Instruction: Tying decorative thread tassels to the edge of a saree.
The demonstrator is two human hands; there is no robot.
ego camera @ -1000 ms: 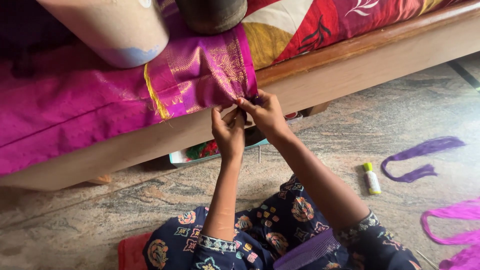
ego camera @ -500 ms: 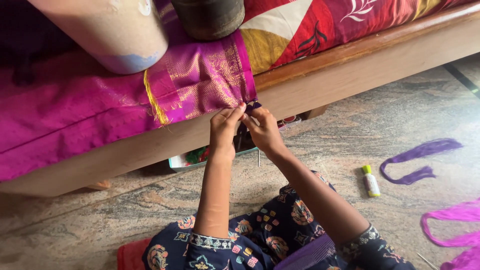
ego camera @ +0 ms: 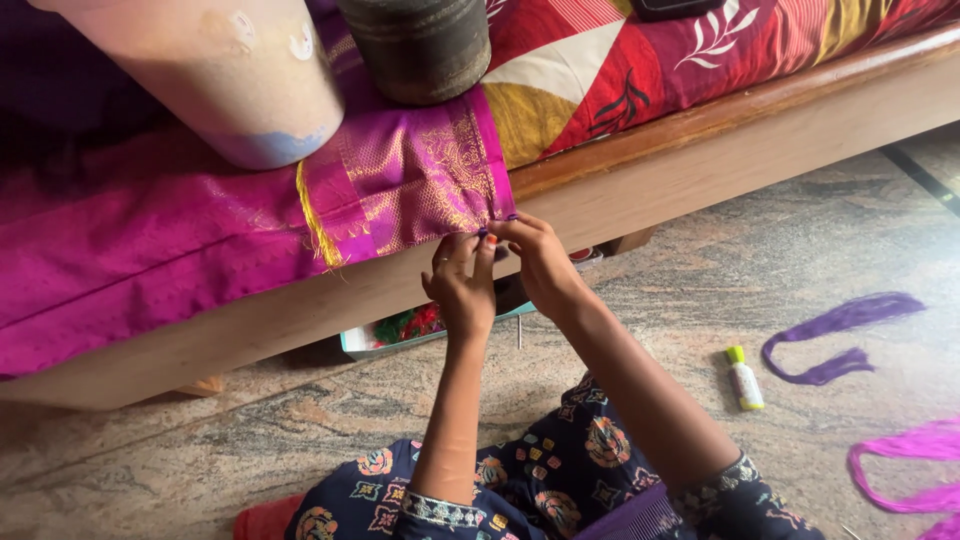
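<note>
Fingers pinched tight: left hand (ego camera: 462, 283) and right hand (ego camera: 537, 262) both grip the magenta cloth (ego camera: 405, 180) hem at the bed (ego camera: 700, 150) edge, weighted taut by two cylinders.

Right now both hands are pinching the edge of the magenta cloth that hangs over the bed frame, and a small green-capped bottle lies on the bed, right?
Not quite. The head view shows the small bottle lying on the stone floor, not on the bed. Otherwise yes: the left hand and right hand pinch the magenta cloth's edge at the bed frame.
</note>
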